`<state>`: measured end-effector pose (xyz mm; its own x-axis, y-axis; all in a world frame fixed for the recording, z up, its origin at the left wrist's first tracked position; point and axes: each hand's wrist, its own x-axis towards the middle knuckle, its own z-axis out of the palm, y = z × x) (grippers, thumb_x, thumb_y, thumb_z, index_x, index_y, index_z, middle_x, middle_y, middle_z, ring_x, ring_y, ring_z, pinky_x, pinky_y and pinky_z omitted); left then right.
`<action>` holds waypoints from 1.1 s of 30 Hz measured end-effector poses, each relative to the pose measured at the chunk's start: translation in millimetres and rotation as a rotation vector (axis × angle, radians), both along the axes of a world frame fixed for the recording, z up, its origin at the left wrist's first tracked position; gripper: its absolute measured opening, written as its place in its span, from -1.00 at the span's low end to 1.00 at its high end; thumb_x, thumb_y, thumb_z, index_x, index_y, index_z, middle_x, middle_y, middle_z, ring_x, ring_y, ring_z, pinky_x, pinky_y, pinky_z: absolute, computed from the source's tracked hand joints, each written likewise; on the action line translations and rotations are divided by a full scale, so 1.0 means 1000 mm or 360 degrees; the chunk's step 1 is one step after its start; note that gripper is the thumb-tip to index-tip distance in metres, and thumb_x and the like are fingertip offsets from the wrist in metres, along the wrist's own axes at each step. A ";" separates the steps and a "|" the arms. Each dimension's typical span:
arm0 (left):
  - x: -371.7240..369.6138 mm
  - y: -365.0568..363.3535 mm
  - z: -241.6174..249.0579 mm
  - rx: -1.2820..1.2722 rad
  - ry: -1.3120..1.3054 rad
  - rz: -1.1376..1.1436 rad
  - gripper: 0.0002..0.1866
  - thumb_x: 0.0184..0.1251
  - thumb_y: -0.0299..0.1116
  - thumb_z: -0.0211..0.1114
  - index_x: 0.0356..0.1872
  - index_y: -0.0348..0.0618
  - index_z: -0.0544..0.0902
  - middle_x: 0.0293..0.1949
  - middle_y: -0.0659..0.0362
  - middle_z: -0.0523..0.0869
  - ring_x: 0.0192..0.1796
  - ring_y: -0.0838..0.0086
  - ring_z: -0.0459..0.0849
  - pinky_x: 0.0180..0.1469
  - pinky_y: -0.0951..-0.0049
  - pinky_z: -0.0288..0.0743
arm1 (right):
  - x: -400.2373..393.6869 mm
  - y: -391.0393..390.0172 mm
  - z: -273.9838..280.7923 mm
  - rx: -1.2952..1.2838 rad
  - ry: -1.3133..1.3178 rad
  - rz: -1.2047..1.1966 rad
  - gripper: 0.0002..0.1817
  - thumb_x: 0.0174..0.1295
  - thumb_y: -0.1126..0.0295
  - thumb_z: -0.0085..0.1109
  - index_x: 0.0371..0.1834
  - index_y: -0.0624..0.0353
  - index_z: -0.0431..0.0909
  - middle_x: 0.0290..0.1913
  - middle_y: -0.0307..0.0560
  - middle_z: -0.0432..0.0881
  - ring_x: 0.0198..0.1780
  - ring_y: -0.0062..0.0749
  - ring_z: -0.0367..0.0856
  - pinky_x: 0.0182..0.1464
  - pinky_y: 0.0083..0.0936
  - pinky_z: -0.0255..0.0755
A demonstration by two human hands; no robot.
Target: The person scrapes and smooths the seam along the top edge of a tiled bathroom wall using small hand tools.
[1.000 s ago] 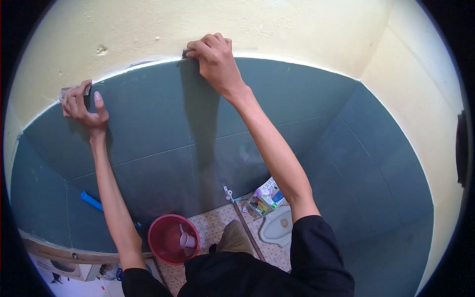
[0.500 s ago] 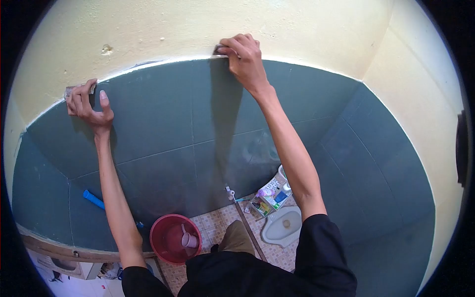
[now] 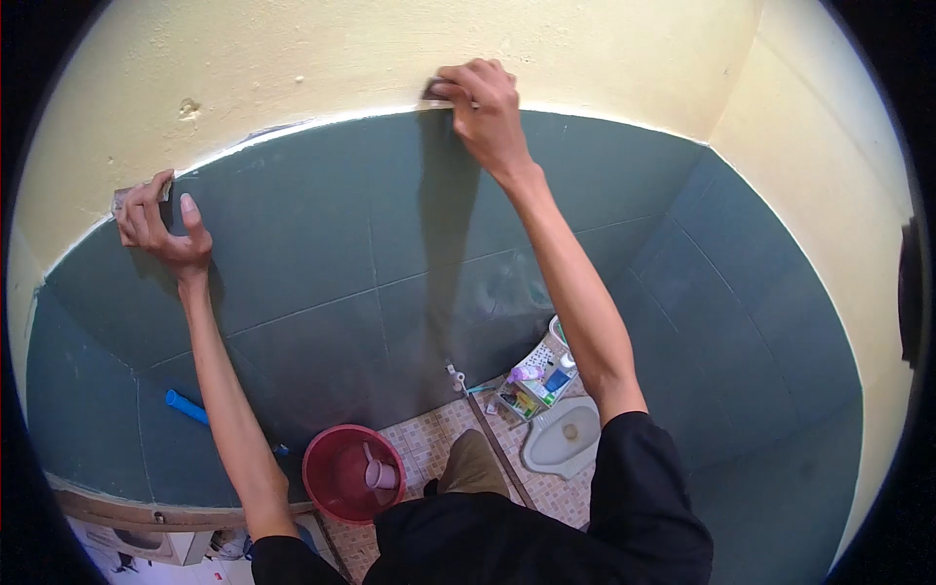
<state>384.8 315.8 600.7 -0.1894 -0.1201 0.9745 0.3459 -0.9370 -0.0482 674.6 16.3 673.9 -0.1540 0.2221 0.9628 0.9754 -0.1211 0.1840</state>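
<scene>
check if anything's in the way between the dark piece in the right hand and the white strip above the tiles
Nothing visible is. The right hand holds the dark piece right by the white strip; the red tub is down on the floor.

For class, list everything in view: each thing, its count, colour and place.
Painted walls: several, cream, above tiles
Wall tiles: many, dark grey, below
Round plastic tub: one, red, floor
Plastic dipper: one, pink, inside tub
Wall tap: one, white, low centre
Plastic pipe: one, blue, lower left
Basket with toiletries: one, white, beside toilet
Squat toilet: one, pale grey, floor
Floor tiles: many, beige, bottom
Flat piece: one, dark, in right hand
Flat piece: one, brownish, under left hand
Unclear things: one dark, right edge; several, bottom left
Hands: two, bare, at tile edge
Sleeves: two, black, bottom
Trouser leg: one, khaki, bottom
</scene>
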 end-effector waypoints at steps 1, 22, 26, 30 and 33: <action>0.000 0.002 0.000 0.0001 0.0005 0.0006 -0.60 0.26 -0.09 0.28 0.02 -0.04 0.81 -0.08 0.21 0.68 0.21 0.23 0.56 0.49 0.10 0.12 | -0.016 0.004 0.004 -0.0031 0.0012 0.0029 -0.89 0.35 0.51 0.32 -0.14 0.05 0.76 -0.26 -0.23 0.70 -0.10 -0.29 0.61 0.11 -0.26 0.35; -0.006 -0.003 0.003 -0.0055 0.0048 0.0022 -0.59 0.17 -0.13 0.29 0.02 -0.01 0.79 -0.08 0.11 0.68 0.18 0.15 0.57 0.48 0.01 0.15 | -0.015 0.011 -0.009 -0.0034 0.0047 0.0089 -0.86 0.29 0.57 0.34 -0.15 0.08 0.73 -0.26 -0.21 0.68 -0.09 -0.29 0.58 0.07 -0.27 0.31; -0.006 -0.005 0.003 -0.0068 0.0064 0.0037 -0.59 0.24 -0.11 0.25 0.03 -0.05 0.78 -0.06 0.11 0.70 0.21 0.12 0.58 0.48 -0.03 0.16 | 0.006 -0.004 -0.009 -0.0048 0.0078 0.0011 -0.83 0.27 0.60 0.33 -0.14 0.10 0.73 -0.27 -0.21 0.69 -0.08 -0.28 0.59 0.06 -0.26 0.31; -0.006 -0.008 0.000 -0.0059 0.0069 0.0011 -0.60 0.24 -0.12 0.26 0.01 -0.06 0.79 -0.07 0.11 0.71 0.20 0.14 0.58 0.46 -0.02 0.18 | -0.017 0.003 0.000 -0.0015 0.0117 -0.0019 -0.78 0.26 0.66 0.25 -0.13 0.10 0.75 -0.27 -0.21 0.71 -0.09 -0.26 0.60 0.07 -0.24 0.32; -0.004 -0.006 0.005 0.0012 0.0025 -0.0009 -0.62 0.19 -0.13 0.28 -0.01 0.00 0.78 -0.13 0.15 0.65 0.14 0.19 0.55 0.44 0.06 0.17 | -0.028 0.019 0.005 -0.0082 -0.0063 0.0096 -0.79 0.26 0.62 0.31 -0.13 0.05 0.75 -0.28 -0.22 0.68 -0.11 -0.26 0.58 0.06 -0.28 0.32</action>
<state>381.0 309.3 605.7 -0.1748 -0.1262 0.9765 0.3397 -0.9386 -0.0605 646.8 35.5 678.5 -0.2063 0.2601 0.9433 0.9725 -0.0516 0.2269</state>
